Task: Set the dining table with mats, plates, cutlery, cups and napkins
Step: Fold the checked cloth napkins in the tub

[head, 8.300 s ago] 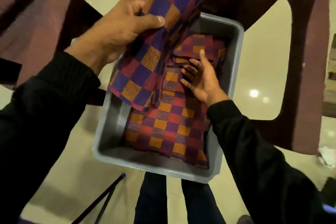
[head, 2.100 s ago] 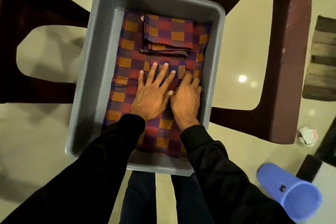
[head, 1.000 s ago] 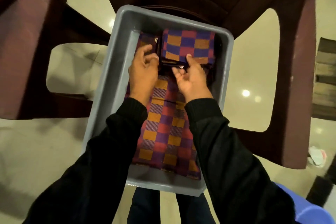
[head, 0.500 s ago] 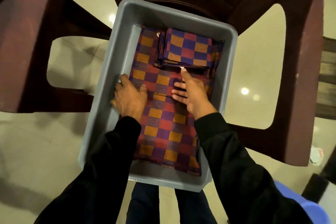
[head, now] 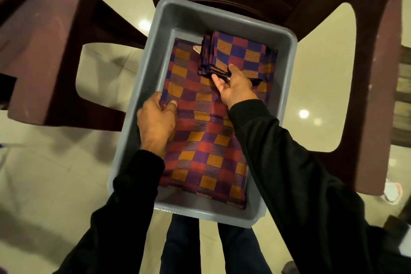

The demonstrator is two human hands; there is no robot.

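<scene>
A grey plastic tub (head: 224, 18) sits on a dark maroon plastic chair. Large checked mats (head: 206, 151) in red, purple and orange lie flat in it. A small stack of folded checked napkins (head: 238, 53) rests on them at the tub's far right. My left hand (head: 155, 122) pinches the left edge of the top mat, thumb on the cloth and fingers under it. My right hand (head: 235, 87) grips the near edge of the napkin stack, thumb on top and fingers beneath.
The maroon chair (head: 367, 73) surrounds the tub with its armrests on both sides and its backrest beyond. Glossy pale floor tiles (head: 44, 184) lie below. My legs show under the tub's near rim. A crumpled paper scrap (head: 393, 191) lies on the floor at right.
My right hand has moved forward from the mat and taken hold of the napkin stack's near edge. My left hand has curled round the mat's left edge.
</scene>
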